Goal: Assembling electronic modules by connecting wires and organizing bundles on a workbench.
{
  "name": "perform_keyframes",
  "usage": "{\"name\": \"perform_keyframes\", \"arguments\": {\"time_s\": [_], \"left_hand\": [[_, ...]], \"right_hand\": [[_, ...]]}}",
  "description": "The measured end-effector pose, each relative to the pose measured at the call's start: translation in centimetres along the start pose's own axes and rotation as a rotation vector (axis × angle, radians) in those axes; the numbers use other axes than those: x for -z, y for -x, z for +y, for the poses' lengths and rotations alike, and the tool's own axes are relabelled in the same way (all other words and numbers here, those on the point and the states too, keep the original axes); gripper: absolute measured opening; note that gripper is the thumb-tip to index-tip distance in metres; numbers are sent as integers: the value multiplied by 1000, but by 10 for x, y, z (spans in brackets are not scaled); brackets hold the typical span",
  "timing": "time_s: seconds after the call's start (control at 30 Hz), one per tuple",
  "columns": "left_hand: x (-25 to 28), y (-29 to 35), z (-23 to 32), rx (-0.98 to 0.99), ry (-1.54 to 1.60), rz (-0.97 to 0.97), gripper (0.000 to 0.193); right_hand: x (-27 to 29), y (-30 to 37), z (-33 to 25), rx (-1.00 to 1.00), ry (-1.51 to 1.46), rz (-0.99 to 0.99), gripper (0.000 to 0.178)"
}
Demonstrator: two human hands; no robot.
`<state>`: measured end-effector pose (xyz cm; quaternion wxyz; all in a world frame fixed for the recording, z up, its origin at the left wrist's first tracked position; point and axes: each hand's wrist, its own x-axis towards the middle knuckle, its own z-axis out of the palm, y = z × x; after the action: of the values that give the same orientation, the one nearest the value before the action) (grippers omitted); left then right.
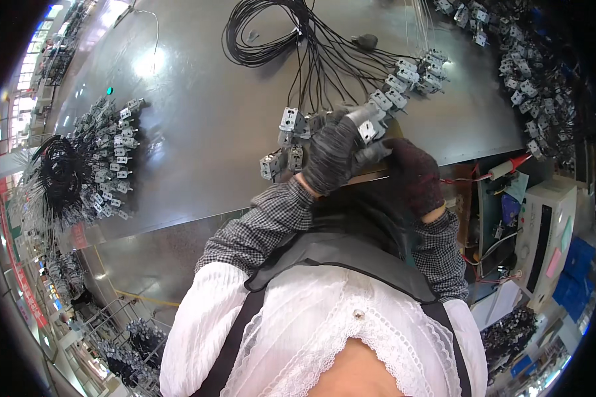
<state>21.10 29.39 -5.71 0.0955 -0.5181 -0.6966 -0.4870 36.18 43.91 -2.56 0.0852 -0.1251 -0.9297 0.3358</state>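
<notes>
Both my hands wear dark gloves and work at the near edge of a grey metal table [218, 132]. My left hand [331, 155] is closed around a small grey metal part [367, 122] with black wires running off it. My right hand [410, 172] is close beside it, fingers touching the same part from the right; whether it grips the part is hidden. More of these wired metal parts [285, 142] lie just left of my hands. Black wires [271, 33] loop at the far side.
A pile of the same wired parts [106, 159] lies at the table's left, another row [523, 79] along the right edge. A white test instrument [543, 231] with a red probe [510, 167] stands at the right. Bins of parts [132, 344] sit on the floor, lower left.
</notes>
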Motion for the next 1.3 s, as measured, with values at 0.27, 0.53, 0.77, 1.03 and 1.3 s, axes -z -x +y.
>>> {"name": "perform_keyframes", "arguments": {"time_s": [0.27,0.53,0.77,1.03,1.3], "left_hand": [[57,-16,-15,292,-227,-690,55],[67,-35,-12,306,-198,-900,54],[61,-30,-17,219,-276,-897,59],[48,-13,4,220,-374,-772,57],[24,1,6,259,-372,-580,62]], "right_hand": [[-6,-2,12,-14,-82,89,22],[-14,-8,5,27,-71,89,23],[-12,-6,6,-27,-119,37,23],[-9,-4,-10,70,-219,24,21],[12,-7,-32,101,-54,-19,24]]}}
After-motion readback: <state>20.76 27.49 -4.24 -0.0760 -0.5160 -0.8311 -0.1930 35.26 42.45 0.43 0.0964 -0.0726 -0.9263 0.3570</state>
